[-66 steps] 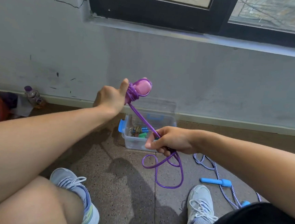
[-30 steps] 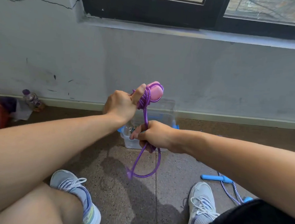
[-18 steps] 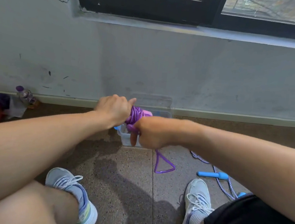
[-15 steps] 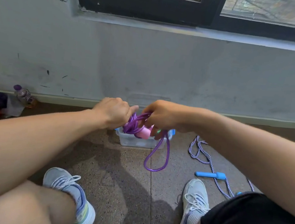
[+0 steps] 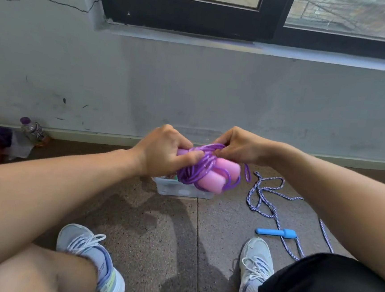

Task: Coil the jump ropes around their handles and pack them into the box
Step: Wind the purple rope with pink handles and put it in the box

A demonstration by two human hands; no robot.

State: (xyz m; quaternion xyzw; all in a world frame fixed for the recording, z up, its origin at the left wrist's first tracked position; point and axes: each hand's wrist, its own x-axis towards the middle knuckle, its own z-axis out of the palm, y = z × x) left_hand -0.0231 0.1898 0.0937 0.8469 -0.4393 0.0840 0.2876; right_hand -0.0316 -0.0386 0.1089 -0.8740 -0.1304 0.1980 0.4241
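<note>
Grey plastered wall (image 5: 192, 87), cracked at upper left, under a black-framed window (image 5: 198, 13); speckled brown floor (image 5: 156, 224) below. Striped rope (image 5: 268, 199) with blue handle (image 5: 277, 232) lies loose beside my right shoe (image 5: 255, 267). Clear box (image 5: 183, 189) stands near the wall. Above it, my left hand (image 5: 160, 152) grips the purple rope bundle (image 5: 205, 170) with pink handles; my right hand (image 5: 240, 145) pinches a strand. A bottle (image 5: 32, 129) stands far left.

Purple rope (image 5: 198, 169) coiled round pink handles (image 5: 216, 177), above clear box (image 5: 183, 190).
</note>
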